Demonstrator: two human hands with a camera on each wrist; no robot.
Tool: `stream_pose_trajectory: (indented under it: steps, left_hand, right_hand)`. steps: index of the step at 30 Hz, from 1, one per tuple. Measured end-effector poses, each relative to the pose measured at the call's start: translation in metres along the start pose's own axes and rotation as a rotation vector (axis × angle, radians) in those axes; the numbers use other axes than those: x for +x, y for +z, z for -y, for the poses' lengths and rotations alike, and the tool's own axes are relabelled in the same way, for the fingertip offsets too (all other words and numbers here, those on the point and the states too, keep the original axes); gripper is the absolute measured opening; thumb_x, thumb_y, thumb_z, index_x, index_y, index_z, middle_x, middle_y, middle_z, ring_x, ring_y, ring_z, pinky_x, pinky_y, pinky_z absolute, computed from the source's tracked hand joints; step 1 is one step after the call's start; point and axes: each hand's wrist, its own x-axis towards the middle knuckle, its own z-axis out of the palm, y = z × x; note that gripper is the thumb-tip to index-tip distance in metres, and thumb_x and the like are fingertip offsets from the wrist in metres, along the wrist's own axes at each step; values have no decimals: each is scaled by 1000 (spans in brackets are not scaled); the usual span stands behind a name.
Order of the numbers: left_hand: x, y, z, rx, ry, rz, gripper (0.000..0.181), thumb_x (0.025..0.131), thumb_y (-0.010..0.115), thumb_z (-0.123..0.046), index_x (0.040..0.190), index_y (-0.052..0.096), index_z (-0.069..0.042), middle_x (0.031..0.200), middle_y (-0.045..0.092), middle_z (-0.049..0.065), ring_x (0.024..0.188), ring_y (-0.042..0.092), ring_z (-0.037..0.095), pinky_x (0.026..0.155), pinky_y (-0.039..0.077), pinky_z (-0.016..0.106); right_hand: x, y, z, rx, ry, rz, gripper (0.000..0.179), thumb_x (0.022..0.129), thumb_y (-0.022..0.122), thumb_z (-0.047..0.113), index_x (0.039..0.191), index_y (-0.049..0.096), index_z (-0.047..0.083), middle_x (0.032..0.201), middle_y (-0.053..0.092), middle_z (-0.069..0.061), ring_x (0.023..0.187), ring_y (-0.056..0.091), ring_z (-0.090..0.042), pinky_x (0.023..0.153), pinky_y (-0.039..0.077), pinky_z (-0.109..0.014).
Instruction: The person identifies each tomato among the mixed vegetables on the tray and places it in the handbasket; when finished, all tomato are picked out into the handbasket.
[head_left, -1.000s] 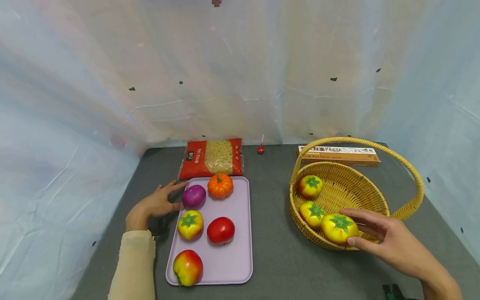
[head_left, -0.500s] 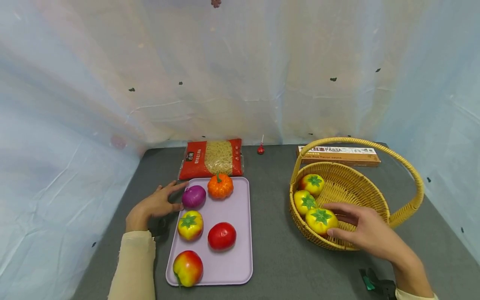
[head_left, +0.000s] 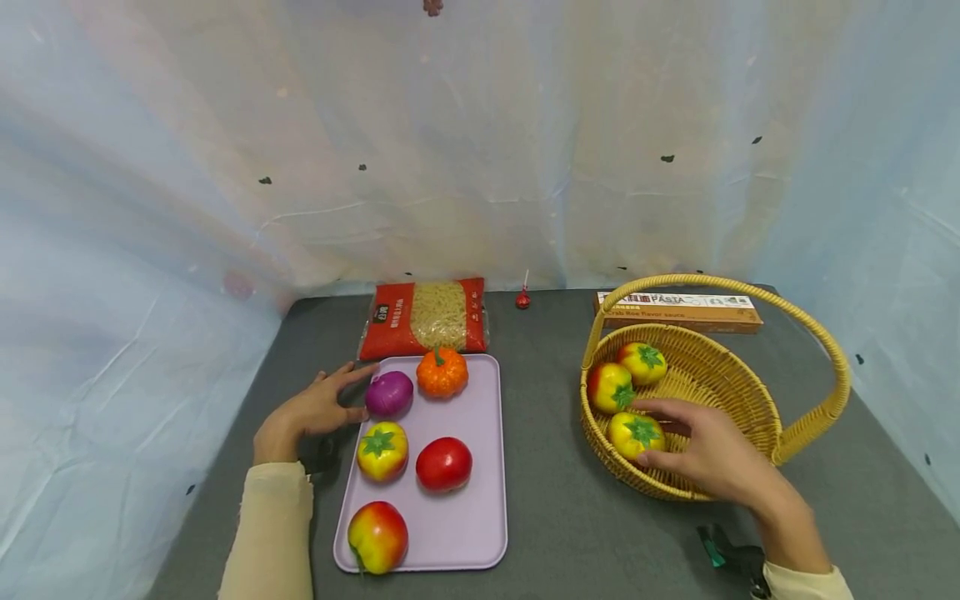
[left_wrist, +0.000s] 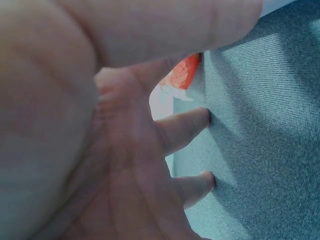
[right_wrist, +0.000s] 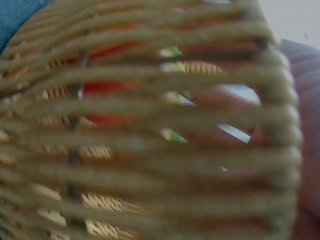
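In the head view, my right hand (head_left: 712,450) reaches into a yellow wicker basket (head_left: 720,375), its thumb and fingers around a yellow toy persimmon (head_left: 636,435). Two more persimmons lie behind it, one by the left wall (head_left: 609,388) and one farther back (head_left: 642,362). The basket's weave (right_wrist: 150,105) covers most of the right wrist view, partly hiding the hand and fruit. My left hand (head_left: 318,408) lies with extended fingers at the upper left edge of a lilac tray (head_left: 468,533), next to a purple onion (head_left: 389,393). Fingertips (left_wrist: 202,117) rest on the grey cloth.
The tray also bears an orange pumpkin (head_left: 442,372), a persimmon (head_left: 382,451), a red tomato (head_left: 444,464) and a red-yellow fruit (head_left: 377,536). Behind stand a pasta bag (head_left: 435,317), a red lollipop (head_left: 522,298) and a pasta box (head_left: 682,315). The basket's tall handle (head_left: 821,333) arches over it.
My right hand has moved left and deeper into the basket with the persimmon. The other two persimmons have shifted and turned. The left hand stays in place.
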Motion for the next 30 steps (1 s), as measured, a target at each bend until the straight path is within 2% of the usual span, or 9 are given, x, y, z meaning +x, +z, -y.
stream_pose_trajectory:
  steps: [6,8,10,12,15,18,20,25,30]
  left_hand:
    - [2,0,2,4,-12,-3,89,97,81,-37,172,36,-35,182,14,26,161,0,66,116,14,94]
    - [2,0,2,6,-12,-2,89,96,81,-37,173,35,-34,181,14,26,161,0,67,116,14,94]
    - [2,0,2,9,-9,-1,89,96,82,-37,173,35,-34,181,14,27,161,0,67,115,14,95]
    - [2,0,2,9,-7,-2,89,96,82,-36,173,36,-34,181,14,27,161,0,67,116,14,94]
    - [2,0,2,13,-4,-2,89,96,82,-36,173,36,-34,181,14,28,160,0,68,115,14,95]
    - [2,-1,1,15,-3,-3,90,96,82,-36,173,36,-34,181,15,28,160,1,69,115,14,95]
    - [2,-1,1,12,-4,-2,90,96,82,-36,172,36,-34,181,15,28,160,1,68,115,14,95]
    - [3,-1,1,7,-10,1,89,96,82,-37,172,36,-34,181,15,28,161,1,68,116,14,94]
    - [1,-1,0,6,-14,2,89,96,82,-36,172,36,-34,181,14,28,161,0,68,116,14,95]
  right_hand:
    - [-8,-8,1,-14,14,-32,60,91,92,37,143,72,15,142,75,-9,118,78,-33,99,66,-49]
    - [-10,-7,5,-13,0,-61,59,92,91,38,143,72,16,142,75,-8,120,78,-32,100,67,-43]
    - [-11,-5,12,4,-35,-103,55,92,91,34,142,73,19,140,76,-5,122,77,-27,101,65,-30]
    - [-9,-2,20,50,-92,-129,52,92,91,28,141,74,22,138,77,-3,121,77,-21,101,61,-20]
    - [-2,7,34,112,-204,-140,54,89,94,21,140,74,27,135,78,2,121,75,-13,101,58,-14]
    - [10,19,48,154,-287,-91,58,88,95,23,141,73,31,136,77,10,119,74,-10,103,59,-18]
    - [18,29,58,169,-309,-31,58,88,94,29,142,72,34,137,76,14,120,73,-8,105,59,-21]
    - [39,58,80,284,-329,151,57,92,91,37,144,71,31,142,74,9,126,74,-16,109,63,-38]
    - [60,92,97,354,-398,262,53,93,90,37,143,73,28,141,75,7,128,73,-20,113,61,-38]
